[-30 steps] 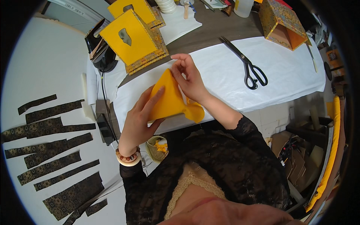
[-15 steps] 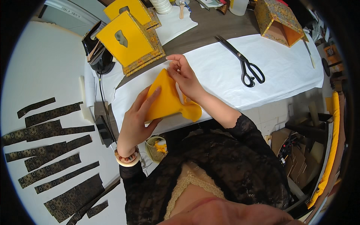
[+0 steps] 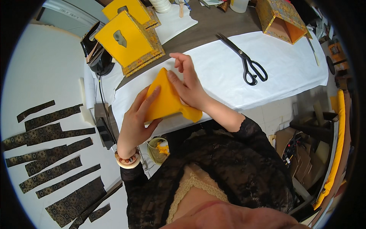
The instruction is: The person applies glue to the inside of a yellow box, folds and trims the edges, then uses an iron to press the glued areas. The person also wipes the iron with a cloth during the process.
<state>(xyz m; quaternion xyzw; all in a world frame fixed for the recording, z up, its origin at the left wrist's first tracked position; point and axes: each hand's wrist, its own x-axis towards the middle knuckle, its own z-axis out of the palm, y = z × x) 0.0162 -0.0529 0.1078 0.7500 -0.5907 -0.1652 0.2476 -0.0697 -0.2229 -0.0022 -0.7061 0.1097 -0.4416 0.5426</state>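
Observation:
A yellow cloth-covered board point(image 3: 164, 95) stands tilted over the white paper at the table's near edge. My left hand point(image 3: 138, 118) grips it from the left, fingers on its face and thumb underneath. Along its right edge lies the thumb of my right hand point(image 3: 187, 82); the other fingers stand apart from it, loosely bent and off the board. A loose flap of yellow cloth point(image 3: 192, 113) hangs from the lower right corner. What backs the board is mostly hidden.
Black scissors point(image 3: 244, 59) lie on the white paper point(image 3: 221, 72). Yellow-faced boxes with cut-outs point(image 3: 122, 38) stand at the far left near a black iron point(image 3: 91, 42). A patterned open box point(image 3: 282, 21) sits far right. Dark patterned strips point(image 3: 57, 160) cover the white surface at left.
My right thumb has come down along the board's right edge, and the palm is closer to the cloth. My left hand keeps its grip. The whole view has shifted slightly.

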